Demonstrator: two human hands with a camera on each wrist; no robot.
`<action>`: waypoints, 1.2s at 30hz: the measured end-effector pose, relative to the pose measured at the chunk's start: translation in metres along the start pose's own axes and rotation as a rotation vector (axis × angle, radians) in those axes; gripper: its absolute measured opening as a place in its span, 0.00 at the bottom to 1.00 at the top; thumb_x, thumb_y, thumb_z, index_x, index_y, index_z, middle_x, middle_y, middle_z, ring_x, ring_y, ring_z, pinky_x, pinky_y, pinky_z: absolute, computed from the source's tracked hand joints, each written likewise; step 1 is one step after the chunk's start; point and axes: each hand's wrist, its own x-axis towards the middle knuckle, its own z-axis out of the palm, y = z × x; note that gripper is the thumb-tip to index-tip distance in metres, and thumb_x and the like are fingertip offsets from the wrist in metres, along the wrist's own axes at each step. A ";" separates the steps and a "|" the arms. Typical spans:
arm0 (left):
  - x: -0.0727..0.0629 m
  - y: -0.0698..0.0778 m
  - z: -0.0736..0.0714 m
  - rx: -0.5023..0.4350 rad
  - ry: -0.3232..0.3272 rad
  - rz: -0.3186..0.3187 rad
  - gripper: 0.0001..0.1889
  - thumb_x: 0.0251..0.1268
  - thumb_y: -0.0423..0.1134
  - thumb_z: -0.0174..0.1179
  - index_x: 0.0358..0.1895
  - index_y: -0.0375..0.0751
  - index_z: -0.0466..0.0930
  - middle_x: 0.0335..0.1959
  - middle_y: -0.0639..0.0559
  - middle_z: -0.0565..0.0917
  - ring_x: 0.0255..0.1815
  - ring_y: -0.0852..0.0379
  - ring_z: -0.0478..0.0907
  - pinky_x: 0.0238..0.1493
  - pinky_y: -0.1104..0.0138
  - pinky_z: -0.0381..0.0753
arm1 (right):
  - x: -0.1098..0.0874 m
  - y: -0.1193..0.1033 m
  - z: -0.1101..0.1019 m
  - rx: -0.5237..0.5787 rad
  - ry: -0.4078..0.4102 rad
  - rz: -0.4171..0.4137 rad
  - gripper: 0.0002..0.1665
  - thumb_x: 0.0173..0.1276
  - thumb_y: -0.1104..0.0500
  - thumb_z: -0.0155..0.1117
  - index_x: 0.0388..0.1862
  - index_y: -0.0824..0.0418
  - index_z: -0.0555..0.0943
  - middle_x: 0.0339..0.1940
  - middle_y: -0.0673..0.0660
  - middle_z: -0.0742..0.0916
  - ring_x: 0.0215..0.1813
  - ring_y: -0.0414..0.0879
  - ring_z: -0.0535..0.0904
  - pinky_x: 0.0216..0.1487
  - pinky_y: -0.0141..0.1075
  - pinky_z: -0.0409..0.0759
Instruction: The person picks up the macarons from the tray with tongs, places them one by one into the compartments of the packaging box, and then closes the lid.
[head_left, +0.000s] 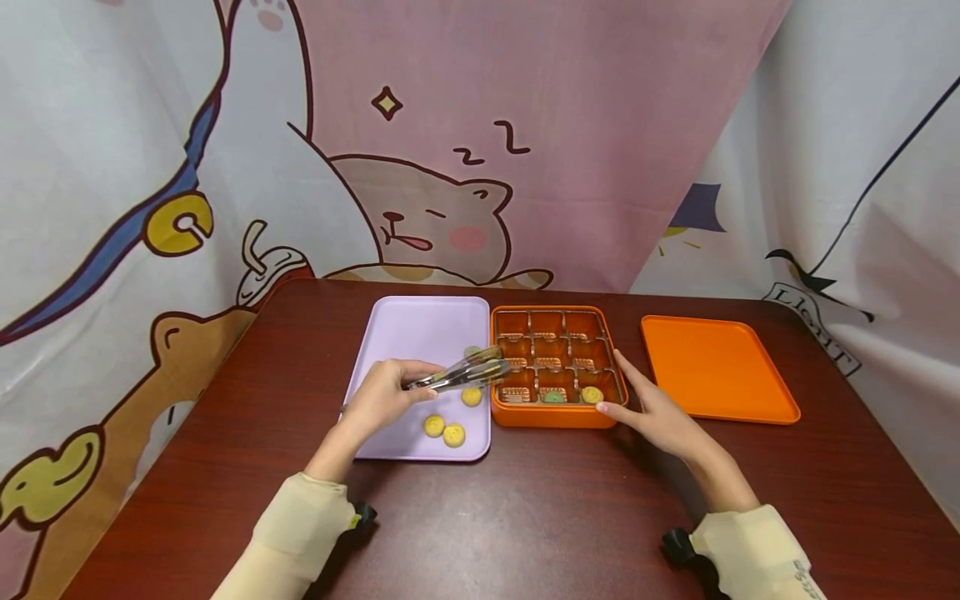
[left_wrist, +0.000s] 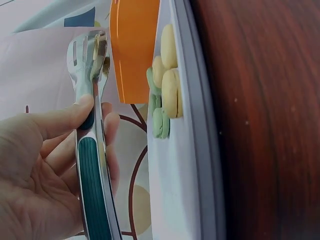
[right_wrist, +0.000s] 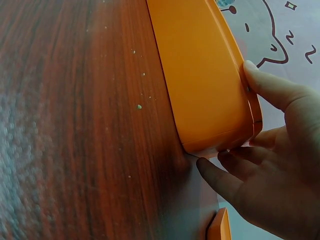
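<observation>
My left hand point(head_left: 386, 396) grips metal tongs point(left_wrist: 90, 60) with dark green handle inlays. In the head view the tongs' heads reach over the left rim of an orange box point(head_left: 555, 417), and no macaron shows between them. Below the tongs, a lilac tray point(head_left: 420, 325) carries yellow macarons point(head_left: 453, 434) and green macarons point(left_wrist: 161, 122). My right hand point(head_left: 660, 417) holds the box at its front right corner, thumb on the rim point(right_wrist: 245, 75) and fingers along the side. Inside the box's clear divided insert, a green macaron point(head_left: 553, 397) sits front middle and a yellow macaron point(head_left: 592, 395) front right.
An orange lid point(head_left: 716, 367) lies flat on the dark wooden table point(head_left: 562, 517), right of the box. Tray and box stand side by side. A printed curtain point(head_left: 600, 125) hangs behind the table. Small crumbs point(right_wrist: 139, 106) dot the tabletop near the box.
</observation>
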 end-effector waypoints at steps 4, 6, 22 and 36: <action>0.000 0.003 0.002 0.002 -0.015 0.001 0.16 0.58 0.35 0.71 0.51 0.45 0.88 0.46 0.48 0.90 0.35 0.59 0.75 0.34 0.70 0.71 | 0.000 0.000 0.000 -0.001 0.000 0.002 0.57 0.72 0.45 0.62 0.83 0.56 0.37 0.83 0.67 0.47 0.81 0.71 0.44 0.70 0.73 0.48; -0.001 0.005 0.002 0.009 -0.019 0.004 0.16 0.57 0.35 0.71 0.51 0.45 0.88 0.46 0.49 0.90 0.34 0.59 0.75 0.33 0.70 0.70 | -0.001 0.000 0.000 -0.001 0.000 0.003 0.57 0.72 0.45 0.62 0.83 0.56 0.36 0.83 0.67 0.47 0.81 0.71 0.44 0.70 0.73 0.48; 0.000 0.010 0.005 -0.025 -0.059 0.009 0.16 0.58 0.33 0.71 0.51 0.44 0.88 0.44 0.48 0.90 0.32 0.61 0.74 0.30 0.72 0.69 | -0.002 -0.003 0.000 -0.003 0.000 0.018 0.57 0.72 0.44 0.62 0.83 0.56 0.37 0.83 0.67 0.47 0.81 0.72 0.43 0.70 0.73 0.48; -0.003 0.007 -0.004 -0.018 -0.060 0.032 0.19 0.57 0.34 0.71 0.55 0.43 0.86 0.46 0.47 0.89 0.34 0.60 0.75 0.35 0.70 0.72 | 0.000 -0.002 0.000 -0.012 -0.001 0.007 0.58 0.71 0.44 0.62 0.83 0.56 0.36 0.83 0.67 0.47 0.80 0.72 0.44 0.70 0.73 0.49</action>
